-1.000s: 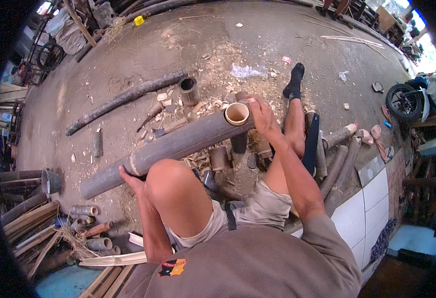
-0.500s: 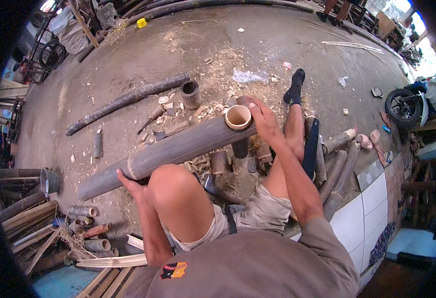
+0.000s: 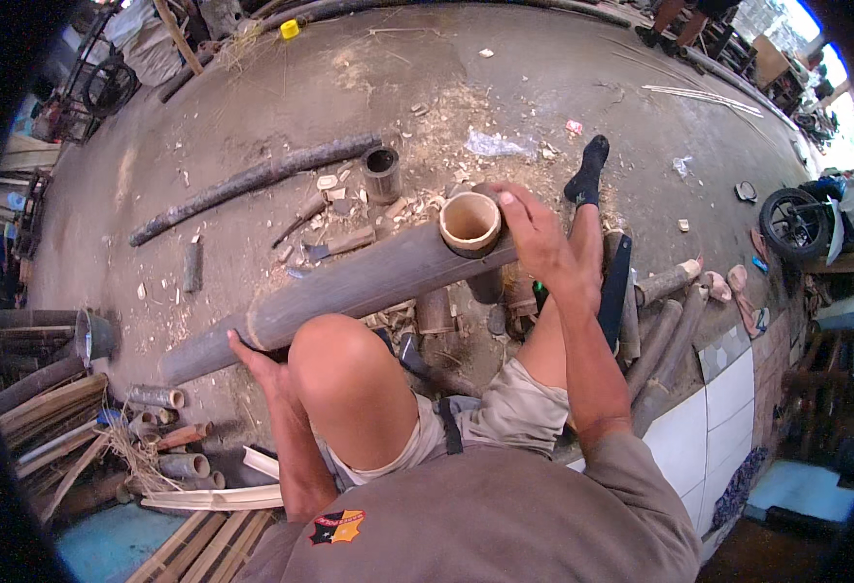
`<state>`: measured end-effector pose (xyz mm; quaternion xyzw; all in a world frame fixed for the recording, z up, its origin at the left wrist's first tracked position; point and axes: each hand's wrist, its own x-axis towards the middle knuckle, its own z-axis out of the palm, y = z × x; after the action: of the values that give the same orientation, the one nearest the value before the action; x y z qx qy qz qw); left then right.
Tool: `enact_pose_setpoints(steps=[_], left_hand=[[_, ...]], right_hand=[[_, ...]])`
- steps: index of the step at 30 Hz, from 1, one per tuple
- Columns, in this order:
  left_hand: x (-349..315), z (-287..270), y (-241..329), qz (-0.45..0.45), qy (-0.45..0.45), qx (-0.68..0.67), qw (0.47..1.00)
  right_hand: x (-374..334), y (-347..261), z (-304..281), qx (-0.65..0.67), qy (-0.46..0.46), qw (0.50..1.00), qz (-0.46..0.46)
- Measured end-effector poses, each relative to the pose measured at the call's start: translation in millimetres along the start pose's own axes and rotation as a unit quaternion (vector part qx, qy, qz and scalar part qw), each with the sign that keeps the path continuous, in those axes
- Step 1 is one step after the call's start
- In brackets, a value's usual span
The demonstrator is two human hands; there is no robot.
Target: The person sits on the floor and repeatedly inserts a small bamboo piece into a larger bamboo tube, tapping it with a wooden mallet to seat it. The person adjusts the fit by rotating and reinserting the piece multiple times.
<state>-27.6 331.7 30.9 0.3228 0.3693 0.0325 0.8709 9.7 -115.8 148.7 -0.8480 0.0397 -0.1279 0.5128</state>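
Note:
A thick grey bamboo pole [image 3: 349,282] lies slantwise over my raised left knee. My left hand [image 3: 269,374] is closed round its near-left part, thumb on top and fingers hidden underneath. Close to its right end, a short bamboo tube [image 3: 470,222] stands upright with its pale, cut rim facing up; how it joins the pole I cannot tell. Just right of the tube, my right hand [image 3: 539,233] grips the pole's end, its fingers partly hidden. Beyond the pole, an axe-like tool [image 3: 349,243] and a mallet-like piece [image 3: 300,219] rest on the floor.
A dark pole [image 3: 252,187] and an upright bamboo cup [image 3: 382,175] are on the floor among wood chips [image 3: 446,117]. Bamboo pieces [image 3: 679,330] lie right of my leg. Tubes and split strips [image 3: 57,418] are heaped at left. A wheel [image 3: 794,223] stands at right.
My right hand has turned slightly at the pole's end, its wrist coming nearer the pole. The pole has barely moved, and both hands keep their hold. The view has shifted a little.

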Motion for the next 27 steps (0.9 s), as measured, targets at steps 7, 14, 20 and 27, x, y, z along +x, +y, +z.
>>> enact_pose_setpoints(steps=[7,14,20,27], left_hand=[[22,-13,-17,-0.083,-0.099,0.009,0.992],[-37,48,-11,-0.094,-0.033,-0.025,0.995],[-7,-11,-31,-0.029,-0.017,-0.014,0.999],[-53,30,-26,0.038,0.065,-0.007,0.997]], right_hand=[[19,82,26,0.034,-0.011,0.998,0.048],[1,56,-14,0.023,0.001,0.998,0.060],[0,145,17,-0.066,0.006,0.997,0.047],[-15,107,12,0.023,0.004,0.991,0.132]])
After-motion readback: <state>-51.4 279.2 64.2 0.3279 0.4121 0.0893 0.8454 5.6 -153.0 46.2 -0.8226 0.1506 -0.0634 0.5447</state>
